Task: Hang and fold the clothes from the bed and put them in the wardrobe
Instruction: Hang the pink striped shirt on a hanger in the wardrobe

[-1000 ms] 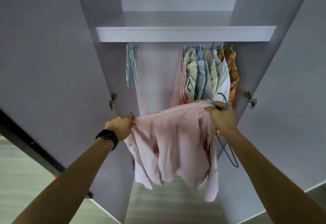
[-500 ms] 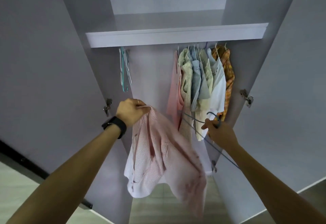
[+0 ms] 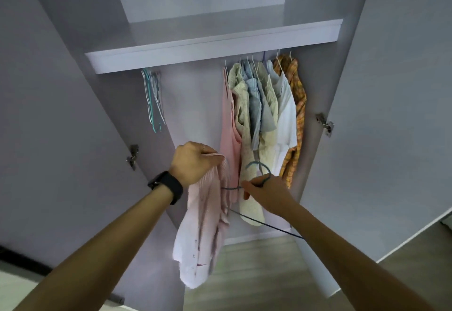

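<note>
My left hand [image 3: 193,161] grips the top of a pink striped shirt [image 3: 203,227], which hangs limp below it in front of the open wardrobe. My right hand [image 3: 266,194] holds a blue wire hanger [image 3: 259,171] by the neck, its hook curling upward above my fingers. One arm of the hanger reaches left to the shirt's edge; the other runs down past my right forearm. The two hands are close together, just below the hanging clothes.
Several garments [image 3: 264,114] hang on the rail at the right under the wardrobe shelf [image 3: 210,51]. Spare hangers [image 3: 154,100] hang at the left. Both doors stand open, with hinges [image 3: 324,123] on the side walls. Wooden floor [image 3: 256,274] lies below.
My right hand has let go of the shirt, which now hangs from my left hand alone. The hanger has moved left toward the shirt, and both hands have drawn closer.
</note>
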The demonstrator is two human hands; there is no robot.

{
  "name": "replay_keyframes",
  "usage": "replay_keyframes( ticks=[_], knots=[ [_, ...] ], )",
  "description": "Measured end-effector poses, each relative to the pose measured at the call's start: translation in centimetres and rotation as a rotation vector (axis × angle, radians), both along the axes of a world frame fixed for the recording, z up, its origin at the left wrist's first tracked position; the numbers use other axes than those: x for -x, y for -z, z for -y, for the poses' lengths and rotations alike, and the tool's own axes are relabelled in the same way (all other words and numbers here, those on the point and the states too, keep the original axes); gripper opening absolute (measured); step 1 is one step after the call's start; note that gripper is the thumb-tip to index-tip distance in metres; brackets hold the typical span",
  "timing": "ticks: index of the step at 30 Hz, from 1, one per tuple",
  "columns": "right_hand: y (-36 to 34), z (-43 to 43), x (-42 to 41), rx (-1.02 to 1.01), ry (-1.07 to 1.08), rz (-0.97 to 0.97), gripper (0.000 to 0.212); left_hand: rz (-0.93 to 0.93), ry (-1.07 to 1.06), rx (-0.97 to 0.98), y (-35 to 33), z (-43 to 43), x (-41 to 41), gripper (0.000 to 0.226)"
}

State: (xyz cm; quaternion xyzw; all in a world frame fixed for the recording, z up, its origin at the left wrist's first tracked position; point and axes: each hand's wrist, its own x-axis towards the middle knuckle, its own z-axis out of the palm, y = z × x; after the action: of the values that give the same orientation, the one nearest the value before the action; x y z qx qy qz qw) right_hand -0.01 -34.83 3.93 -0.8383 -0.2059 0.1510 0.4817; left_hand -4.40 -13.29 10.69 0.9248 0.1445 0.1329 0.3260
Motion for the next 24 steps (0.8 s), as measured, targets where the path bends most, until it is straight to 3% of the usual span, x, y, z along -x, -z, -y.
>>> replay_keyframes(
  ticks=[3, 6, 10, 14, 17, 21, 24],
  knots=[
    [-0.6, -1.5, -0.1, -0.106, 0.043, -0.081, 0.036, 0.085, 0.136, -0.023, -0.9, 1.2, 1.1, 0.006],
    [-1.4, -2.0, -0.8, -0.279, 0.149, -0.127, 0.035, 0.037, 0.335, -0.274, -0.7, 1.8, 2.6, 0.013],
    [-1.8, -2.2, -1.7, -0.316, 0.163, -0.137, 0.036, -0.061, 0.352, -0.394, 0.1, 1.9, 2.8, 0.037],
    [-2.1, -2.0, -2.8, -0.349, 0.163, -0.124, 0.037, -0.095, 0.296, -0.365, -0.2, 2.0, 1.7, 0.035],
    [-3.1, -1.9, -3.1, -0.366, 0.111, -0.056, 0.039, -0.110, 0.278, -0.493, -0.3, 2.1, 0.5, 0.027],
    [-4.8, -1.4, -4.3, -0.323, 0.080, 0.079, 0.025, -0.120, 0.358, -0.627, -0.6, 2.5, -1.1, 0.040],
    [-5.0, 0.4, -5.3, -0.304, 0.216, 0.361, 0.026, -0.068, 0.338, -0.604, -1.2, 2.7, -1.7, 0.043]
  ],
)
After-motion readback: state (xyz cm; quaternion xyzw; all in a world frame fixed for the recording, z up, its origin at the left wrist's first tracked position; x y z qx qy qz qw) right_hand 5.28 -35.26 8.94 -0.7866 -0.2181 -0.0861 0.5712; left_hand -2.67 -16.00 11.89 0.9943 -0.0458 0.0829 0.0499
